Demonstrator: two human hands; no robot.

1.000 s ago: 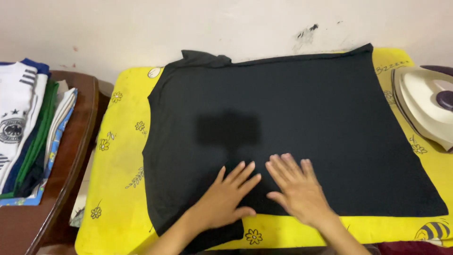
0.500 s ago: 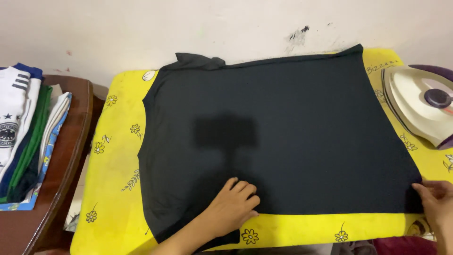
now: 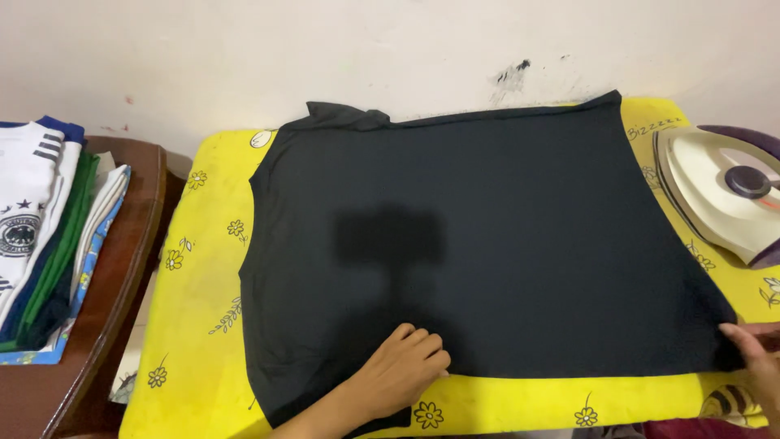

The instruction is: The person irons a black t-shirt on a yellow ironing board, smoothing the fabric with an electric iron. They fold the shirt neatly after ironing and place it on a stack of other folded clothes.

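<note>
A black shirt point(image 3: 487, 236) lies spread flat on a yellow flowered ironing pad point(image 3: 195, 325). My left hand point(image 3: 402, 370) rests palm down on the shirt's near edge, left of the middle, with the fingers curled under a little. My right hand point(image 3: 756, 362) is at the frame's right edge and touches the shirt's near right corner; only its fingers show, so I cannot tell whether they pinch the cloth. A dark shadow falls on the middle of the shirt.
A white and purple iron point(image 3: 723, 191) lies on its side at the pad's right end. A stack of folded clothes point(image 3: 45, 236) sits on a brown wooden table point(image 3: 122, 268) to the left. A white wall point(image 3: 325, 49) runs behind.
My right hand slid from beside the left hand out along the near edge to the shirt's right corner. My left hand curled its fingers and stayed near the same spot.
</note>
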